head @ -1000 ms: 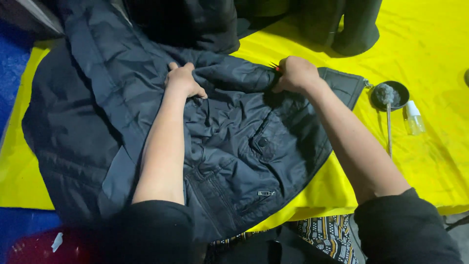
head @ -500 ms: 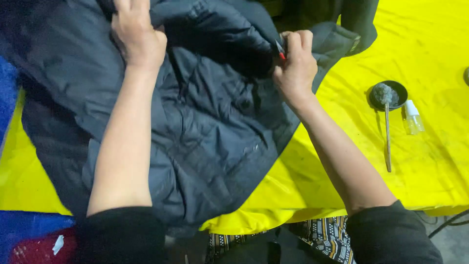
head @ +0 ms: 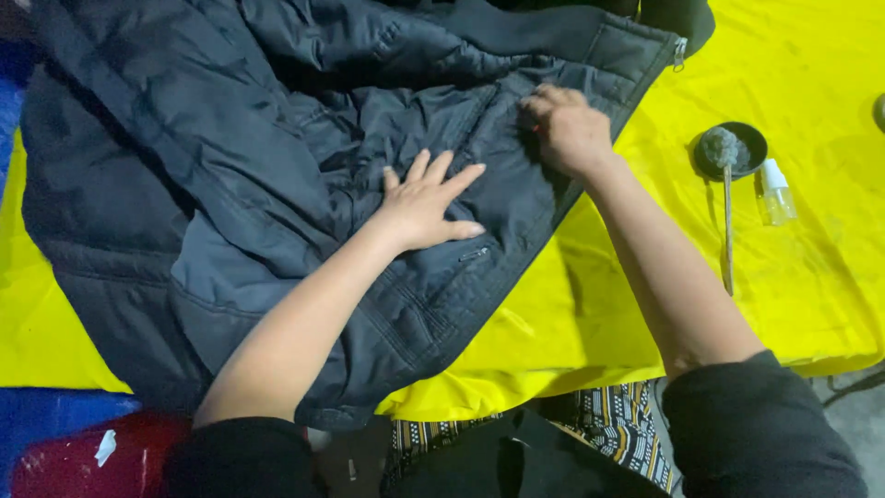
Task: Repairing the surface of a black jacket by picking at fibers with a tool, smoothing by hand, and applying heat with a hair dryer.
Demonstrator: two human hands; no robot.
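A dark padded jacket (head: 230, 184) lies spread across the left and middle of a yellow table cover (head: 811, 304); it looks soft, limp and slick-surfaced, likely to slide and bunch, so hem, collar or zip edge seem the surest places to grip. The left hand (head: 426, 205) presses flat on it, fingers spread, beside a pocket zip pull (head: 474, 252). The right hand (head: 569, 129) is curled closed on the fabric near the front edge, perhaps pinching something small; farther right sit a small dark dish (head: 751, 143), a brush (head: 725, 184) and a small clear bottle (head: 774, 192).
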